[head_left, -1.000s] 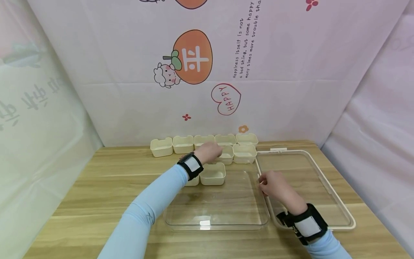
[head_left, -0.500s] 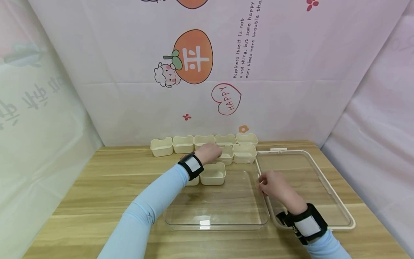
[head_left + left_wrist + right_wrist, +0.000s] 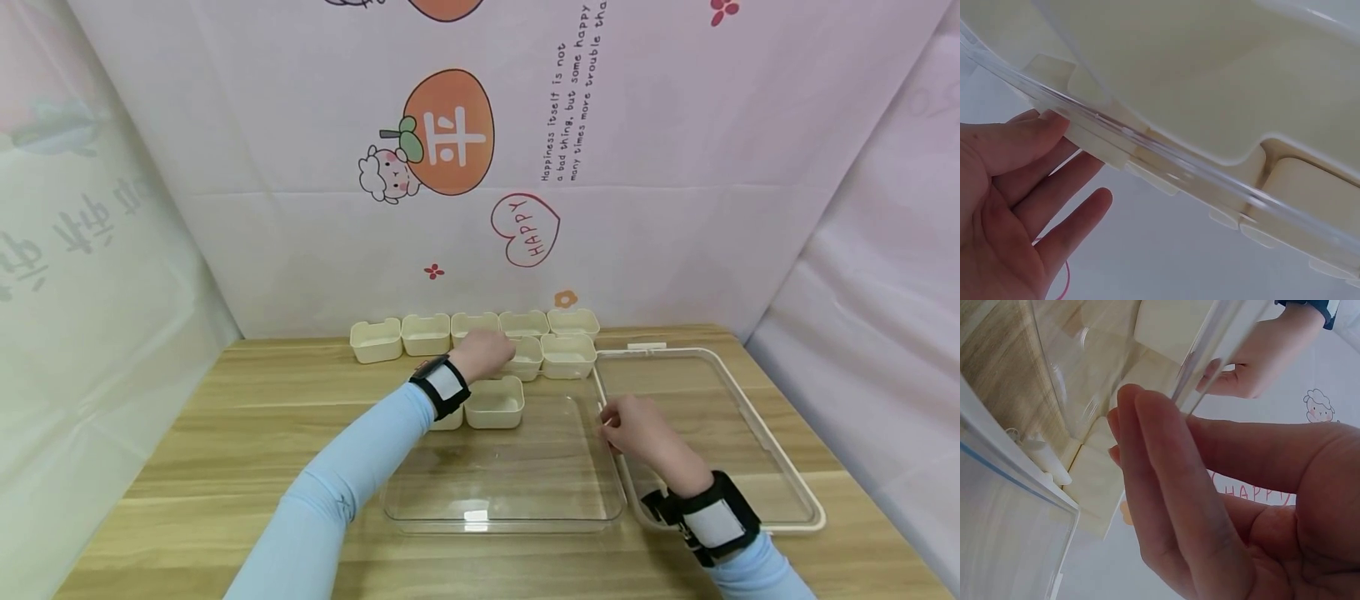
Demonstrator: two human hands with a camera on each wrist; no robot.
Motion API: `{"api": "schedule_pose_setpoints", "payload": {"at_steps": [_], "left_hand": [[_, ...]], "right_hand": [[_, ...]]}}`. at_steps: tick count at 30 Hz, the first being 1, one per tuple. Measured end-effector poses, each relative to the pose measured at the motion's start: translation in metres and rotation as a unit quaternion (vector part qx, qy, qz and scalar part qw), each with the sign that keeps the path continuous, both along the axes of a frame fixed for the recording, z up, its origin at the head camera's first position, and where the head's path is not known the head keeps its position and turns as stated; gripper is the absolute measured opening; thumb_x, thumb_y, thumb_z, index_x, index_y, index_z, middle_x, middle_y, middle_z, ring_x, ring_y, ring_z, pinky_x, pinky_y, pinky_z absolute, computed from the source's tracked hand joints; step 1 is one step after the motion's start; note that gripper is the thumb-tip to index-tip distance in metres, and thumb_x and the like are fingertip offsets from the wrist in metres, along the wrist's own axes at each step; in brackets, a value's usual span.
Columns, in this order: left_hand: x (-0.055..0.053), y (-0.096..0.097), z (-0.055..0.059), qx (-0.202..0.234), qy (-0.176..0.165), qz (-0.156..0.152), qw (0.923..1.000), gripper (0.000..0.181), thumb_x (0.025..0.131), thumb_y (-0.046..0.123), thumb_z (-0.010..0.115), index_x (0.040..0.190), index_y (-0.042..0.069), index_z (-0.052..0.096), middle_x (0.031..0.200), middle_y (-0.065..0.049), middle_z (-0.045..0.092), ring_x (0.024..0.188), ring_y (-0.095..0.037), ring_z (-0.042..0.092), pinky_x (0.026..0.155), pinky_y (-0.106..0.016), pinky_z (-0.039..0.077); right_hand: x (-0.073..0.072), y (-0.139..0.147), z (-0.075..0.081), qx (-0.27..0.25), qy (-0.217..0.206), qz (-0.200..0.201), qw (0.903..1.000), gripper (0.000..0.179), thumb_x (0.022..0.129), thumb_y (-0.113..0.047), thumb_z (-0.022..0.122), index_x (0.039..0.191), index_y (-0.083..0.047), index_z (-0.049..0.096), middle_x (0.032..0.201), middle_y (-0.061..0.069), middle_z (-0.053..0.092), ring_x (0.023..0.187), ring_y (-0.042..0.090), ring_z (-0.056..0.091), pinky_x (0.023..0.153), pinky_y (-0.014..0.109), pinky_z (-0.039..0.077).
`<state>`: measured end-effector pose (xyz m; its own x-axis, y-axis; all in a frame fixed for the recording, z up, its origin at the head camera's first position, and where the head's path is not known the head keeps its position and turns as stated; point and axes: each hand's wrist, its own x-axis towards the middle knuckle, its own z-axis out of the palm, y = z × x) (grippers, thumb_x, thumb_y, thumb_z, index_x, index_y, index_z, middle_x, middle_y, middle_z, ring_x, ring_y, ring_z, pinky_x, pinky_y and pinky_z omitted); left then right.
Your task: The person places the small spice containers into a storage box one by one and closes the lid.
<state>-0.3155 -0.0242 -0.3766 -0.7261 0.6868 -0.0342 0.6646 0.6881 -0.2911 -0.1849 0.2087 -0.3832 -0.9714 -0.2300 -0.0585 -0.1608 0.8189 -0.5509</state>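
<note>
While the left hand (image 3: 483, 354) pinches one edge, the right hand (image 3: 637, 429) holds another of the clear box (image 3: 540, 523)

Where the wood-grained desk (image 3: 187, 467) shows at the left, a light blue sleeve (image 3: 345, 475) reaches across it, ending at a black wristband (image 3: 446, 383) with a white patch. Beyond that wristband runs a back row of five cream cups (image 3: 474, 323), just below the printed cloth (image 3: 637, 250). In front of this row, the left hand has its thumb and fingers closed on the far edge of the clear box, cups showing through the wall in the left wrist view. Just below that hand are two near cups (image 3: 493, 407), the left one partly hidden by the wrist; whether they stand inside the box I cannot tell. The box itself takes up the middle of the desk. Two middle cups (image 3: 567, 358) show farther right, just before the back row. The right hand's fingers and thumb grip the box's right edge. Beside the box, at the far right, lies a flat lid (image 3: 690, 392) with a white rim, partly covered by the right forearm.
</note>
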Motion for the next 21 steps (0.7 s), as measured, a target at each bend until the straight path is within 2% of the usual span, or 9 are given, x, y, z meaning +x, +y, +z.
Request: {"api": "schedule_pose_setpoints", "payload": {"at_steps": [5, 14, 18, 21], "left_hand": [[0.0032, -0.0012, 0.0039, -0.007, 0.027, 0.002, 0.9996, 0.022, 0.092, 0.005, 0.055, 0.072, 0.014, 0.058, 0.065, 0.003, 0.050, 0.059, -0.009, 0.040, 0.053, -0.026, 0.048], [0.0045, -0.0053, 0.0040, -0.008, 0.065, 0.009, 0.9978, 0.021, 0.090, 0.004, 0.054, 0.077, 0.016, 0.064, 0.067, 0.004, 0.054, 0.059, -0.009, 0.043, 0.052, -0.028, 0.048], [0.0050, -0.0079, 0.0056, 0.001, 0.069, 0.005, 0.9976, 0.021, 0.089, 0.004, 0.054, 0.076, 0.016, 0.064, 0.064, 0.004, 0.049, 0.059, -0.009, 0.042, 0.051, -0.028, 0.048], [0.0049, -0.0097, 0.0057, 0.011, 0.069, 0.004, 0.9975, 0.021, 0.088, 0.002, 0.054, 0.075, 0.017, 0.064, 0.065, 0.005, 0.051, 0.059, -0.009, 0.044, 0.051, -0.029, 0.048]], "right_hand": [[-0.0004, 0.0004, -0.0011, 0.000, -0.005, -0.002, 1.0000, 0.019, 0.084, -0.002, 0.062, 0.097, 0.013, 0.064, 0.075, 0.012, 0.069, 0.057, 0.014, 0.063, 0.055, 0.028, 0.052], [-0.0004, 0.0000, -0.0022, -0.004, -0.011, -0.006, 0.9999, 0.019, 0.085, -0.002, 0.062, 0.097, 0.012, 0.064, 0.076, 0.013, 0.069, 0.058, 0.016, 0.064, 0.054, 0.028, 0.052], [-0.0003, -0.0003, -0.0017, -0.002, -0.012, -0.008, 0.9999, 0.020, 0.085, -0.003, 0.062, 0.098, 0.012, 0.064, 0.076, 0.013, 0.069, 0.058, 0.016, 0.065, 0.055, 0.028, 0.052], [0.0001, -0.0005, -0.0019, 0.001, -0.013, -0.009, 0.9999, 0.020, 0.085, -0.003, 0.062, 0.098, 0.012, 0.064, 0.076, 0.012, 0.069, 0.058, 0.016, 0.065, 0.055, 0.028, 0.052]]}}
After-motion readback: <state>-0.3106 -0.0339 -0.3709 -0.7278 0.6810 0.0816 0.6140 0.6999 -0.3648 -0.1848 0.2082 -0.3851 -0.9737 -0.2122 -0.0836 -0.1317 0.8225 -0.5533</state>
